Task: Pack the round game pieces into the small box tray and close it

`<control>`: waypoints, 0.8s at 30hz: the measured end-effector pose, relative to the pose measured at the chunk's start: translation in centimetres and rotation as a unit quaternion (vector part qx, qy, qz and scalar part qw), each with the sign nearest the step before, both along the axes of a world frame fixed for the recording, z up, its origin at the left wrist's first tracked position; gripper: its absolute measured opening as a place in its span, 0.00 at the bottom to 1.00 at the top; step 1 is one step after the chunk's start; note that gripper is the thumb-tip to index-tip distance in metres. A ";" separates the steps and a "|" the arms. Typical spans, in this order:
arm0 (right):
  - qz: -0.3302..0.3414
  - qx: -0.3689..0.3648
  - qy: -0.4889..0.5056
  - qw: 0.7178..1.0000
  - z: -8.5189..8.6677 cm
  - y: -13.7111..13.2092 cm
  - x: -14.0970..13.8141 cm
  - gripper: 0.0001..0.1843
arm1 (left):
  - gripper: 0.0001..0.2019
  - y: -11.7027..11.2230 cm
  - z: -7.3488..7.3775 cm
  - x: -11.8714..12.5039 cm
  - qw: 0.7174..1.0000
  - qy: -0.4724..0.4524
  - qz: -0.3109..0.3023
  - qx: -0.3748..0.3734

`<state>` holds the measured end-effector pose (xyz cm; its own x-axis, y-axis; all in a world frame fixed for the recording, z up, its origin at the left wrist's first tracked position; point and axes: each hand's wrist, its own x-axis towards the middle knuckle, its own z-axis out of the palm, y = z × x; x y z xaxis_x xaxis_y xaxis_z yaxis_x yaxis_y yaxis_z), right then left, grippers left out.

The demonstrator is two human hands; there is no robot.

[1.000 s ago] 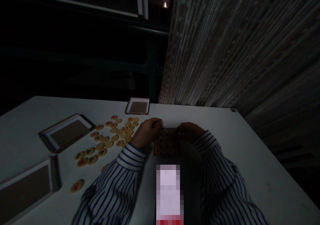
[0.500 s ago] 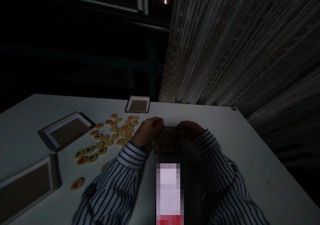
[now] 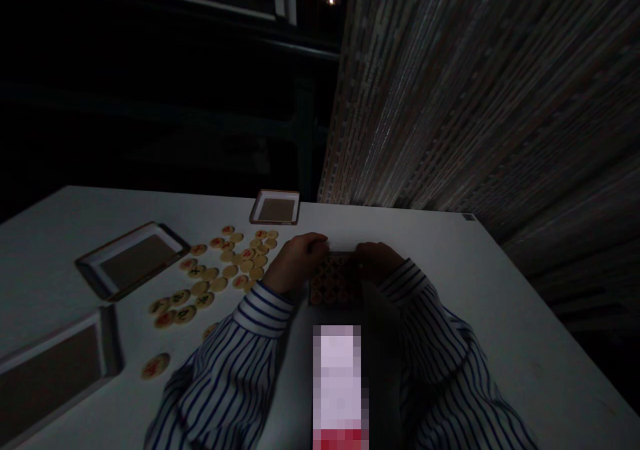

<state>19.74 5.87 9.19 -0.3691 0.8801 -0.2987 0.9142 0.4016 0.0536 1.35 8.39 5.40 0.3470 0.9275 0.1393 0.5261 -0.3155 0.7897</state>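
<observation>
Two striped sleeves (image 3: 235,370): nearest, white with dark stripes, reaching forward over the desk (image 3: 500,303) from the bottom edge.
Near tray (image 3: 50,377): bottom left, shallow, pale rim, dark floor, partly cut off by the edge of view.
Lone disc (image 3: 155,366): pale, round, red mark on top, lying by itself just right of the near tray.
Small box (image 3: 334,280): flat on the desk between the two wrists, near the middle; filled with round pieces in rows, red marks showing.
Left hand (image 3: 295,263): fingers curled, closed on the small box's far left corner.
Right hand (image 3: 377,261): fingers bent down, closed on the far right corner; grip partly lost in the dim light.
Loose discs (image 3: 225,270): many, scattered flat on the desk left of the left hand, some marked red, some dark.
Middle tray (image 3: 133,260): left of the loose discs, lying askew, same pale rim.
Far tray (image 3: 276,208): smallest, beyond the loose discs, near the far edge of the desk.
Ribbed wall (image 3: 475,103): right and behind, rising from the far edge; left of it, too dark to tell anything.
</observation>
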 end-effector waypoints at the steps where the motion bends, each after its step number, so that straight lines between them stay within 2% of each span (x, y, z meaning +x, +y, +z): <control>1: 0.000 -0.002 0.002 1.000 0.0 0.0 0.1 0.14 | 0.17 0.0 0.0 0.0 1.000 0.000 0.003 0.000; 11: -0.007 0.002 0.005 1.000 0.0 -0.1 0.1 0.14 | 0.17 -0.1 0.4 0.0 1.000 0.007 -0.005 -0.005; 19: -0.006 0.022 0.043 0.999 -0.4 0.2 1.8 0.15 | 0.17 -0.1 0.3 0.0 1.000 -0.005 0.004 -0.021; 24: -0.018 0.012 0.046 0.999 -0.6 0.3 1.9 0.14 | 0.17 -0.1 0.3 -0.1 1.000 -0.010 0.000 -0.018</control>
<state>21.64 6.14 8.63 -0.3625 0.8995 -0.2439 0.9293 0.3687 -0.0216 1.20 8.31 5.68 0.3448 0.9320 0.1120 0.5107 -0.2864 0.8107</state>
